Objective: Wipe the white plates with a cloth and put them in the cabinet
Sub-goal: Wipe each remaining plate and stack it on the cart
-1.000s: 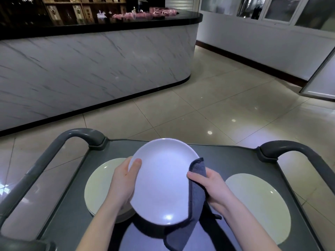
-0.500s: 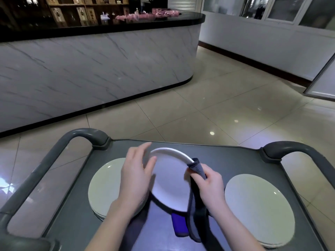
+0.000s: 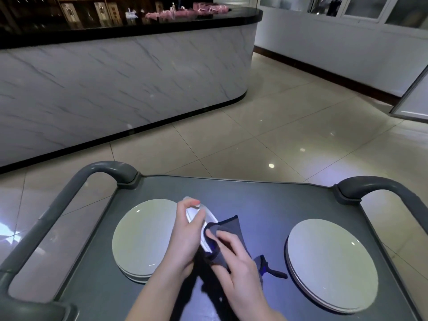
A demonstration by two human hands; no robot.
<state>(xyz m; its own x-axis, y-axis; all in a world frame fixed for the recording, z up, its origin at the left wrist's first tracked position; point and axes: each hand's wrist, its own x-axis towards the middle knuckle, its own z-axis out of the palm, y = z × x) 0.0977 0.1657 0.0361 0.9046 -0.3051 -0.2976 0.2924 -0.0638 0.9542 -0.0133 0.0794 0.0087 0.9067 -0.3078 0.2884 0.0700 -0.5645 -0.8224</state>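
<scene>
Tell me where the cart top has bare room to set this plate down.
Widest bare patch: the far strip of the cart top, between the handles, beyond the left stack and right stack. A narrower gap lies between the cloth and the right stack. Near the left stack it is crowded: the left hand and the plate overlap it.

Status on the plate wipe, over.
Left hand grips white plate, edge-on over cart. Right hand pinches grey cloth round its rim. Left stack, right stack flat alongside, nothing blocking.
</scene>
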